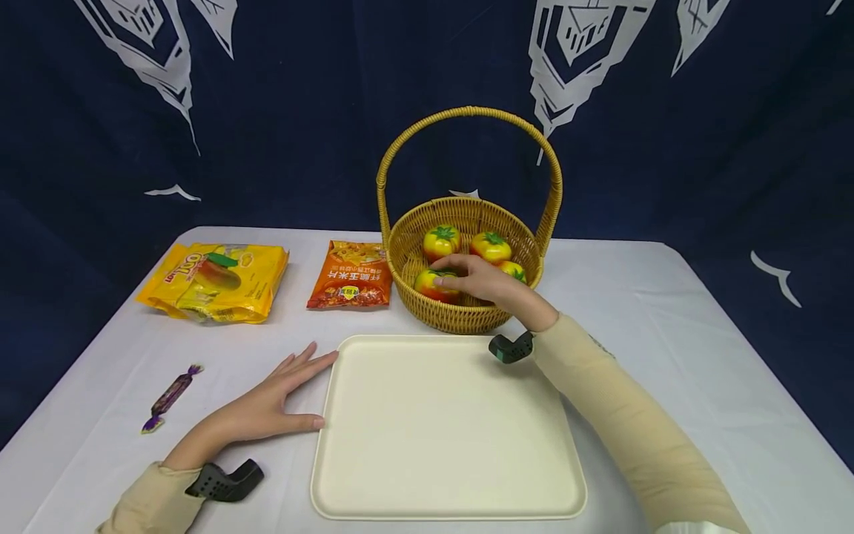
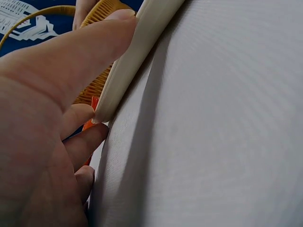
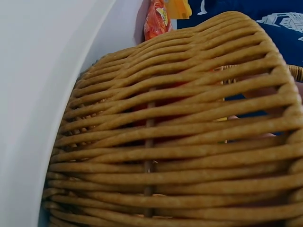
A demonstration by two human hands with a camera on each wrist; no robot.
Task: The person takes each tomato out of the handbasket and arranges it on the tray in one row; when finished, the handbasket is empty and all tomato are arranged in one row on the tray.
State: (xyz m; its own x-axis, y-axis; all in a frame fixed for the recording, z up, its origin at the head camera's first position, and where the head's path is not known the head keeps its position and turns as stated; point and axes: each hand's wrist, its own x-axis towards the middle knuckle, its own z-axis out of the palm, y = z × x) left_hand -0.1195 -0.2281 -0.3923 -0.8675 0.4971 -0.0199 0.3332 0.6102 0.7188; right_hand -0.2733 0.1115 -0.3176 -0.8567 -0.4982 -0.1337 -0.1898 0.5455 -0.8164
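My right hand (image 1: 477,280) reaches over the rim of a wicker basket (image 1: 460,320). Its thumb and forefinger stand apart over the top of the nearest yellow-red tomato (image 1: 427,285). The other fingertips are hidden. Behind it lie more tomatoes, one at the back left (image 1: 442,242) and one at the back right (image 1: 490,246); another is partly covered by the hand. In the right wrist view the basket's weave (image 3: 180,118) blocks most of the fruit. My left hand (image 1: 263,406), fingers spread, touches the left edge of a cream tray (image 1: 447,430) with thumb and fingertips.
A yellow mango snack bag (image 1: 213,282) lies at the far left, with an orange snack packet (image 1: 351,274) between it and the basket. A purple wrapped candy (image 1: 171,398) is left of my left hand. The basket's tall handle (image 1: 470,111) arches above the fruit.
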